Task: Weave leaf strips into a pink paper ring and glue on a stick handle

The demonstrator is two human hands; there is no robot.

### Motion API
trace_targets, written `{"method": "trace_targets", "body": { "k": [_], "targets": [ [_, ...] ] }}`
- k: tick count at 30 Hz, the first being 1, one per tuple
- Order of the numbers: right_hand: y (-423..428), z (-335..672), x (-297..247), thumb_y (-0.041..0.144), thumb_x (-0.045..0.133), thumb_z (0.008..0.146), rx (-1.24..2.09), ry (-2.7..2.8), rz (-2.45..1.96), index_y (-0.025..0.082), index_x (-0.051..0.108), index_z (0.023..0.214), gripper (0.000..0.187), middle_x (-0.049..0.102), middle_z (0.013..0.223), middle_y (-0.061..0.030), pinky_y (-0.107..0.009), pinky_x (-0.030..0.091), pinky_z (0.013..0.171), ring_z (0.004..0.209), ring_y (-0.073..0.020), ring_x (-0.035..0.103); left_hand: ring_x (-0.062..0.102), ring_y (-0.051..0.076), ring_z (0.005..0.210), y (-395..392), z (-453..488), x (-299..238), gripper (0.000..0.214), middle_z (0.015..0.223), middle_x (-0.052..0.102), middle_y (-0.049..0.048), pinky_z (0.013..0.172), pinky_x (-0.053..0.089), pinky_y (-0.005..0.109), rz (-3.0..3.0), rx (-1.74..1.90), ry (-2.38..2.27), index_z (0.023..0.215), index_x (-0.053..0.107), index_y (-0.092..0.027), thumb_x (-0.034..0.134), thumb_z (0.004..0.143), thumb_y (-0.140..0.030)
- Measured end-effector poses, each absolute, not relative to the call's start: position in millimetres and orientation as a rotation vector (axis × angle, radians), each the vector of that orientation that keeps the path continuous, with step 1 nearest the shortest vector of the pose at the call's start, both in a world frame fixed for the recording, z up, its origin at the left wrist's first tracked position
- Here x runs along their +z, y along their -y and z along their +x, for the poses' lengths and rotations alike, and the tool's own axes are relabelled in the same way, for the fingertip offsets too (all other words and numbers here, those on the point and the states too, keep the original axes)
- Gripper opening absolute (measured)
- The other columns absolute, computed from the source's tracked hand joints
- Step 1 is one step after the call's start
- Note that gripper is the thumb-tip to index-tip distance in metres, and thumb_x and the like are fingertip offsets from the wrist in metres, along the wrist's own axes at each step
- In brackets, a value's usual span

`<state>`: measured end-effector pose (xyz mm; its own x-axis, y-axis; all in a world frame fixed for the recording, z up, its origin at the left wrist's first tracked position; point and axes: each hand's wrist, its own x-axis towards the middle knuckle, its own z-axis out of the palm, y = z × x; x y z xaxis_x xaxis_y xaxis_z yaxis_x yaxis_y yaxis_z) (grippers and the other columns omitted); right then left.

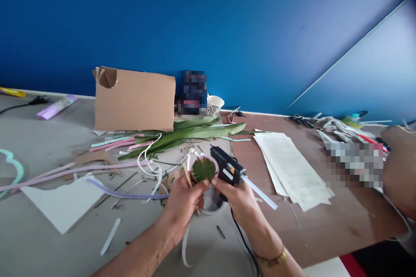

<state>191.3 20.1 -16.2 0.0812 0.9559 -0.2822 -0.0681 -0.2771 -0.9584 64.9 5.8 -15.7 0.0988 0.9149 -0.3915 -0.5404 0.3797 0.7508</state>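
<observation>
A small round piece (pixel 204 169) with green leaf strips across its face and a pale pink rim is held up in the middle. My left hand (pixel 183 201) is closed on its lower left edge, with a thin wooden stick (pixel 186 175) also in its grip. My right hand (pixel 238 199) is wrapped round a black hot glue gun (pixel 224 166), its thumb at the round piece's lower right edge. From the gun's back sticks a long translucent glue stick (pixel 260 192). Below my hands is a grey ring-shaped thing (pixel 213 207), partly hidden.
Behind my hands lie long green leaves (pixel 188 132) and a cardboard box (pixel 134 99). Coloured strips (pixel 126 194) and a white sheet (pixel 65 201) are at left. Printed papers (pixel 289 164) lie right, and another person's arm (pixel 399 169) reaches in. A patterned cup (pixel 215 104) stands by the wall.
</observation>
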Motion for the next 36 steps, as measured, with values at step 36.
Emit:
{"method": "trace_targets", "body": {
  "k": [36],
  "targets": [
    [-3, 202, -27, 0.013, 0.057, 0.080, 0.559, 1.556, -1.248, 0.023, 0.055, 0.095, 0.019, 0.064, 0.086, -0.0013, -0.031, 0.049, 0.069, 0.075, -0.0179, 0.061, 0.034, 0.000, 0.040, -8, 54, -10, 0.008, 0.065, 0.057, 0.0006, 0.036, 0.029, 0.013, 0.048, 0.994, -0.750, 0.068, 0.060, -0.009, 0.067, 0.072, -0.007]
  ]
}}
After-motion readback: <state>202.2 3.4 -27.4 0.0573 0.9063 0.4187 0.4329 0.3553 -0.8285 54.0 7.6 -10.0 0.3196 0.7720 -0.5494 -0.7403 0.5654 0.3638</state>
